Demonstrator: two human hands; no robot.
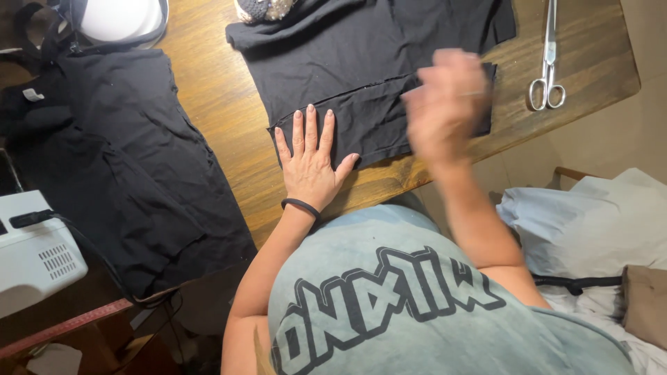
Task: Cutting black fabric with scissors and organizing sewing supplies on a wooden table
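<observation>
Head view: left hand [310, 163] is lying flat, fingers spread wide, pinning black cloth [361, 76] to the counter [229, 104]; right hand [445, 104], at three o'clock, is blurring — grip unclear.

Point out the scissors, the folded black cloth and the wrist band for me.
scissors [549, 59]: head view, on the blades near the pivot.
black cloth [361, 62]: head view, on its flat middle.
wrist band [300, 205]: head view, on the band across the left wrist.

Black cloth [361, 90] on brown wooden table [229, 118], silver scissors [548, 62]
</observation>
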